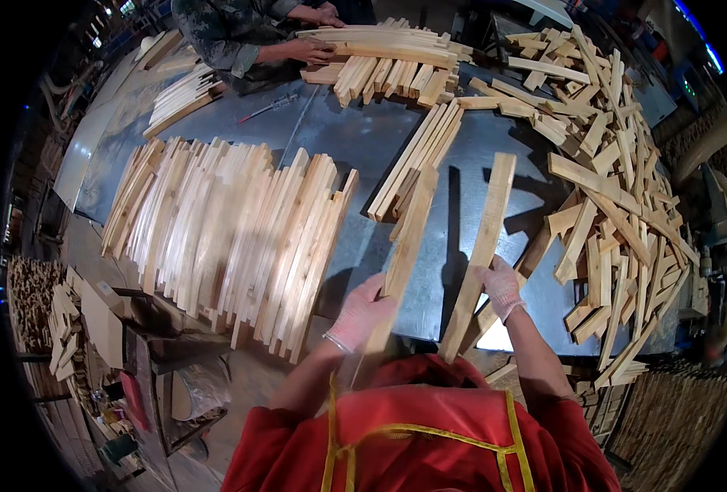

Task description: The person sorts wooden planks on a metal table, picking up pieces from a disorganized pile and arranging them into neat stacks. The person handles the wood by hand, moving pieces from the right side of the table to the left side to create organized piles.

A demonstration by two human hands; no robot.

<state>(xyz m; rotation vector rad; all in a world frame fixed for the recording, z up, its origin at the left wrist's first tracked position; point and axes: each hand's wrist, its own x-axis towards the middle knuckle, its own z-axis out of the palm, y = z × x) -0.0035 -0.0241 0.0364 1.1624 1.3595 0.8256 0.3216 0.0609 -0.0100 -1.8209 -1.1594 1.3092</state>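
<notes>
My left hand (362,316), in a pale pink work glove, is closed round a long wooden strip (409,238) that points away from me. A second wooden strip (486,221) is in my right hand (501,287), gloved the same way and gripping it near its lower part. Both strips are raised over the grey metal table (372,123), a gap between them, and a dark shadow falls on the metal there. To the left of my left hand lies a wide row of wooden strips (232,221) side by side. A small bundle of strips (429,148) rests just beyond the left strip.
A jumbled heap of wooden strips (618,205) covers the table's right side. Across the table, a co-worker's hand (314,51) touches stacked strips (392,70). A screwdriver-like tool (269,107) lies near the co-worker. A wooden stand (154,353) is at the lower left.
</notes>
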